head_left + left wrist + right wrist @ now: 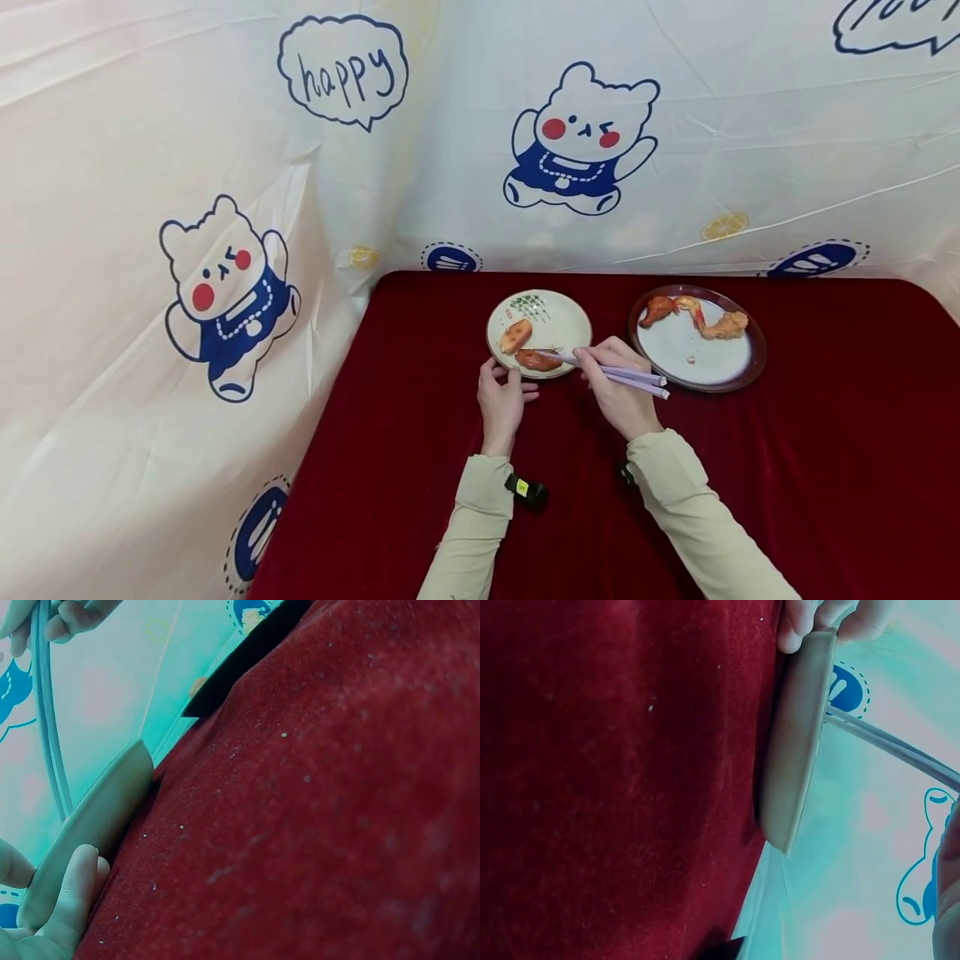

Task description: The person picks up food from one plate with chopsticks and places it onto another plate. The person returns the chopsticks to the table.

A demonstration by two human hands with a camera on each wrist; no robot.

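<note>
My left hand (501, 404) pinches the near left rim of a small cream plate (566, 321), one digit over the edge and others against the outer wall. Two pieces of food lie on this plate: a golden oval piece (516, 336) and a glossy brown piece (536, 360) that looks like a chicken wing. Lilac chopsticks (633, 377) are gripped in my right hand (621, 392), just right of the plate. Their tips reach over the rim to the brown piece. In the left wrist view the chopsticks (46, 712) slant down behind the plate's wall (97, 814).
A brown-rimmed plate (759, 354) stands to the right, bearing a small drumstick (657, 309), a shrimp (690, 310) and a breaded fried piece (726, 326). Dark red cloth (840, 467) covers the table. A white printed curtain (450, 108) hangs behind and at the left.
</note>
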